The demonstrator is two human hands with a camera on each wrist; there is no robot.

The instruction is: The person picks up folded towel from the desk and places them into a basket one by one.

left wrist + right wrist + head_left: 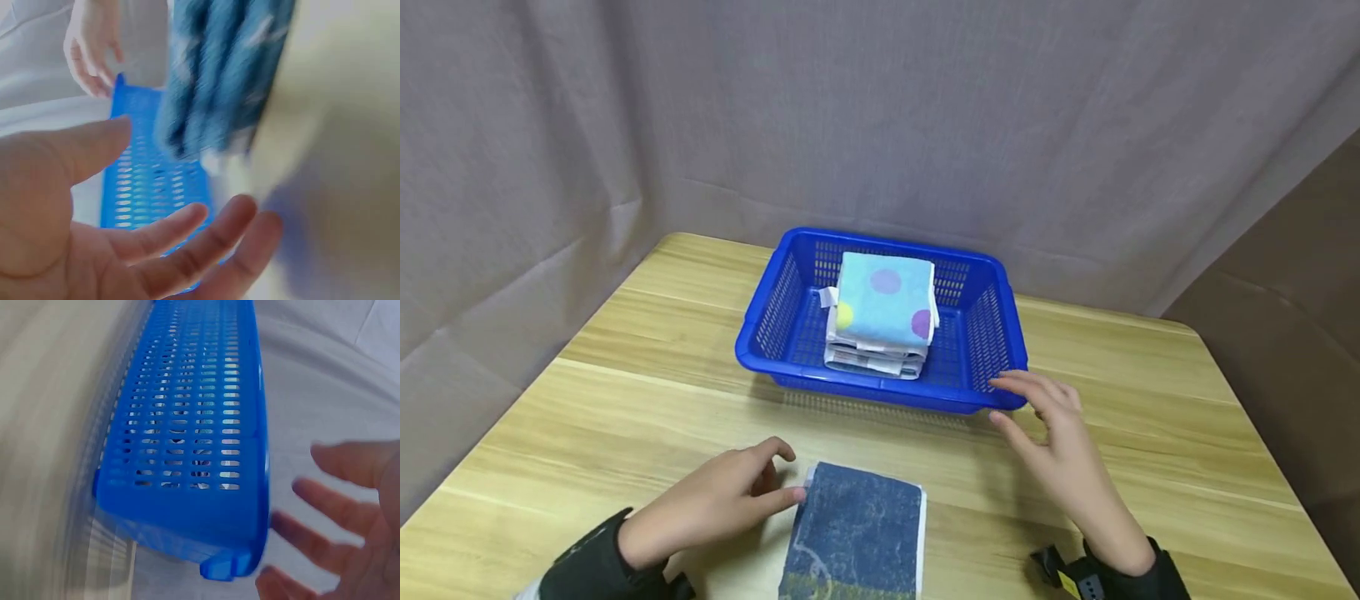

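Note:
A dark blue folded towel (857, 525) with a yellowish band lies on the table near the front edge of the head view. My left hand (722, 500) is at its left side, thumb tip by the towel's edge and fingers loosely bent. The left wrist view shows the towel's thick folded layers (219, 75) beyond the spread thumb and fingers, with nothing held. Above the front right corner of a blue plastic basket (880, 387), my right hand (1060, 442) has thumb and fingers apart. Whether it touches the rim cannot be told.
Inside the basket sits a stack of folded towels, topped by a light blue one (887, 292) with coloured dots and a white tag. The wooden table (647, 392) runs back to a grey curtain (880, 117). A dark device is strapped at the right wrist.

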